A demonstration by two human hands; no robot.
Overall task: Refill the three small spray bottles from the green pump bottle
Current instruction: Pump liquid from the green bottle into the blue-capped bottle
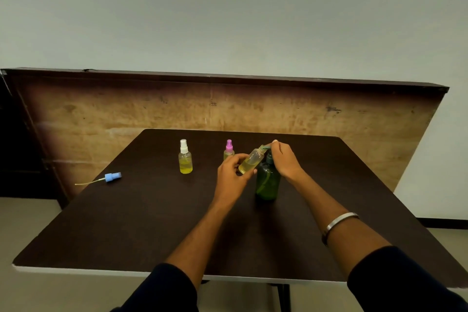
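On the dark brown table [126, 230], far left, a blue spray cap [113, 176] lies on its side with its thin dip tube trailing leftward. Right of it stands a white-capped spray bottle [185, 157], part full of yellow liquid, and further right a pink-capped spray bottle [229, 149], partly hidden behind the left hand [231, 175]. That hand curls round an uncapped spray bottle [251, 161], tilted so its open neck meets the spout of the green pump bottle [268, 180], which stands upright just right of centre. The right hand [285, 158] sits on top of the pump, fingers bent around its head. A metal bangle [338, 223] circles the right forearm.
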